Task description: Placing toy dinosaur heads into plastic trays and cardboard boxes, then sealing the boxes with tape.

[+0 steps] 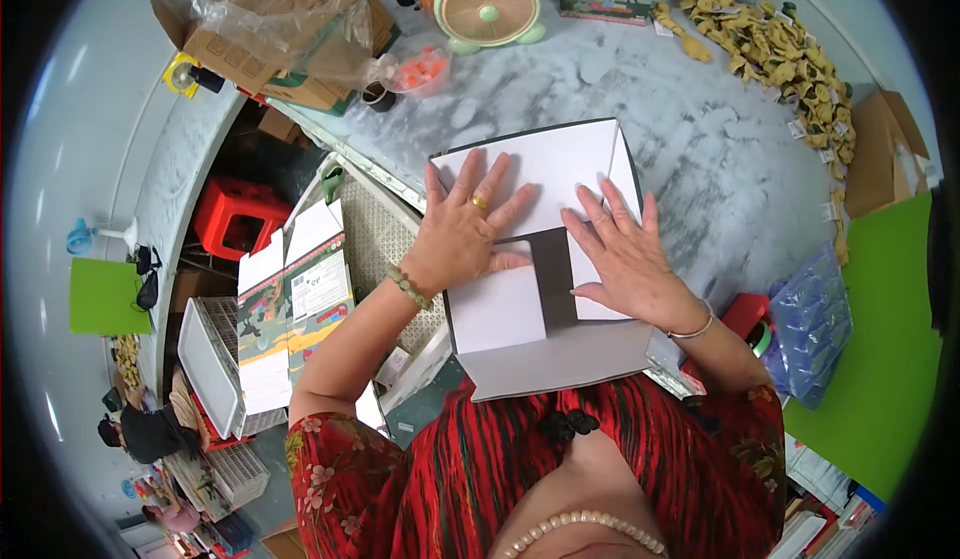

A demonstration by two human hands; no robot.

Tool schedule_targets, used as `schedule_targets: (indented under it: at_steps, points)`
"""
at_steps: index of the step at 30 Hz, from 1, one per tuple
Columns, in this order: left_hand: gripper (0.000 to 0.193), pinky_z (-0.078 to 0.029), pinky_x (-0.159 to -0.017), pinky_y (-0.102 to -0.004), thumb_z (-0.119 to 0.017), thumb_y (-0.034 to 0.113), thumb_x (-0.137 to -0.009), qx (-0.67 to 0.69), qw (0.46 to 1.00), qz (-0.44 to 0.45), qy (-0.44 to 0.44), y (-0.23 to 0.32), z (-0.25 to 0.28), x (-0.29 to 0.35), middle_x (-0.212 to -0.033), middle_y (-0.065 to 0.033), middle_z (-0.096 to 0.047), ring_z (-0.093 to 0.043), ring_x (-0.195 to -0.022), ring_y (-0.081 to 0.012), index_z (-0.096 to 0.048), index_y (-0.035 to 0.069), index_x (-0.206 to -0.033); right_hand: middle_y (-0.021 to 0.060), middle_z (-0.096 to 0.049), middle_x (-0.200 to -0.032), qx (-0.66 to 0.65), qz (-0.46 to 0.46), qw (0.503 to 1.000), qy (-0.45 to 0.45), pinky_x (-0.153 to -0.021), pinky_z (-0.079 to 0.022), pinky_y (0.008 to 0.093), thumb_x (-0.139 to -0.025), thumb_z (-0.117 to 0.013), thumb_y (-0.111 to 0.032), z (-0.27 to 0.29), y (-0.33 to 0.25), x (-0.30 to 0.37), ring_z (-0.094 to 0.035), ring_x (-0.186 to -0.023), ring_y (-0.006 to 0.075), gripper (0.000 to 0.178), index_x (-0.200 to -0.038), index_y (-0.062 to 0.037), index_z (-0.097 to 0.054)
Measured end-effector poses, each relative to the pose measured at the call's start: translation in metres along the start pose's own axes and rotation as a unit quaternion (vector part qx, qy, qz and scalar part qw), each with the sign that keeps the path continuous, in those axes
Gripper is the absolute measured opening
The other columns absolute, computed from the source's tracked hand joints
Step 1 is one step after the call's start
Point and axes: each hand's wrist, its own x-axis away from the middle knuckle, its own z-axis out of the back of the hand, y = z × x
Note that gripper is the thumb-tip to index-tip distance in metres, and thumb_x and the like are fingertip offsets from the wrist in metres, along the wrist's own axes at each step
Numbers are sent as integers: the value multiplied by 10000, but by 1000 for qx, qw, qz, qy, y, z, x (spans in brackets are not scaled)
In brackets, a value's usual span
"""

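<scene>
A part-folded cardboard box (560, 154), white inside with dark edges, lies on the marbled table against my front. My left hand (462, 227), wearing a gold ring and a bead bracelet, rests spread over its left side. The thumb of that hand reaches over a raised white flap (495, 304). On the right side, my right hand (630, 269) lies flat with fingers apart on another white flap (592, 307). Between the flaps shows a dark grey strip, and a grey-white front panel (560, 359) slopes toward me. Neither hand grips anything.
A green fan (488, 9), a plastic tub (420, 67) and a plastic-covered carton (270, 49) stand at the back. Yellow tagged fabric pieces (770, 49) are heaped far right. Flat printed boxes (290, 309) lie at left, near a red stool (235, 214). Blue bubble wrap (815, 329) sits right.
</scene>
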Motion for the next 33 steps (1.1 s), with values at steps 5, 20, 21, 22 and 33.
schedule_targets:
  at_steps: [5, 20, 21, 22, 33]
  points:
    - [920, -212, -840, -639, -592, 623, -505, -66, 989, 93, -94, 7, 1, -8, -1348, -102, -126, -124, -1221, -363, -232, 271, -1275, 103, -199, -1311, -20, -2, 1000, -1, -937, -109, 553, -571, -674, -384, 0, 3, 3, -70, -1245, 281, 765, -1210, -106, -358]
    - [703, -217, -827, -575, -458, 643, -631, 0, 996, 83, 18, -13, -7, -24, -1228, -199, -288, -344, -1017, -363, -366, 266, -1218, 76, -261, -1291, -153, 24, 988, 15, -957, -25, 519, -657, -612, -297, 12, 9, -2, -72, -1251, 279, 570, -1155, -94, -423]
    - [703, -217, -827, -575, -458, 643, -631, 3, 996, 83, 18, -16, -8, -24, -1228, -199, -288, -344, -1017, -363, -366, 266, -1218, 79, -263, -1290, -162, 36, 986, 6, -960, -34, 514, -658, -612, -281, 14, 11, -3, -75, -1250, 280, 564, -1156, -94, -423]
    - [716, -214, -827, -581, -448, 662, -618, 9, 998, 52, 32, -18, -7, -23, -1220, -222, -298, -334, -1026, -378, -372, 270, -1213, 82, -266, -1289, -173, 47, 984, -4, -962, -43, 509, -659, -611, -266, 15, 11, -1, -78, -1249, 280, 559, -1156, -94, -423]
    - [908, -177, -862, -590, -512, 716, -471, 19, 998, 52, 3, -9, -4, -20, -1255, -263, -220, -248, -1101, -439, -307, 288, -1246, 124, -366, -1235, -475, 225, 848, -66, -966, -153, 463, -627, -647, -352, 65, 18, 7, -289, -1180, 291, 692, -1182, -33, -382]
